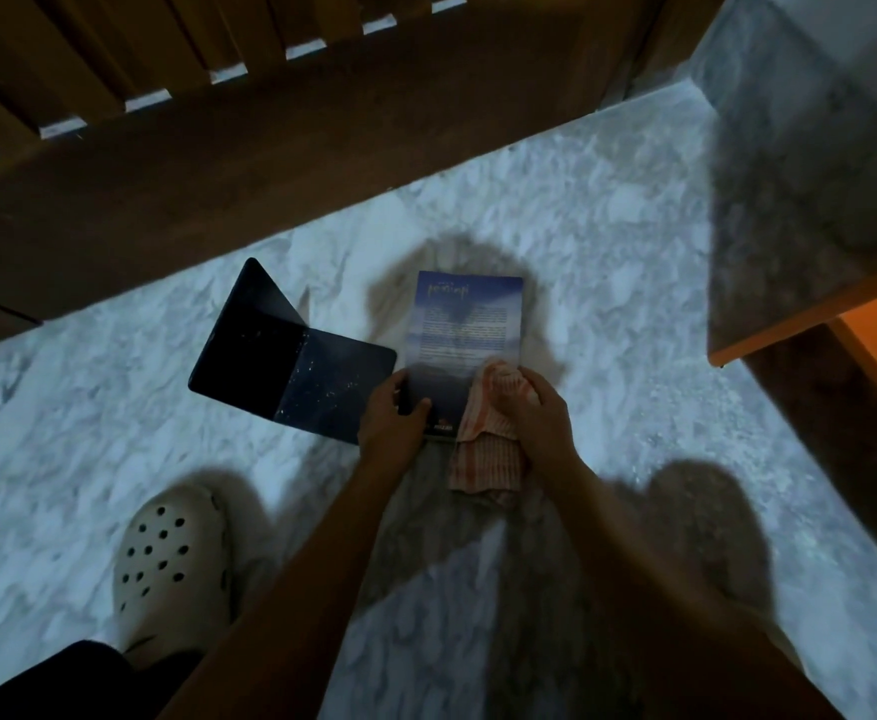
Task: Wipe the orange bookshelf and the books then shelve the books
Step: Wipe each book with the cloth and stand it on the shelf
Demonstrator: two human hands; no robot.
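Blue book (465, 335) flat on marble floor (608, 262), at the wiping step. Left hand (392, 415) pins its 7 o'clock corner; right hand (532, 413), grip clenched on the cloth (488, 454), rubs the 5 o'clock corner. Next likely: sweep toward 12, then shelve at 3 o'clock in the orange bookshelf (873, 330).

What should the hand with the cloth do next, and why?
Probably slide the striped cloth up the blue book toward its top edge. The right hand presses the cloth only on the cover's near corner, the rest looks unwiped, and the left hand already steadies the book.
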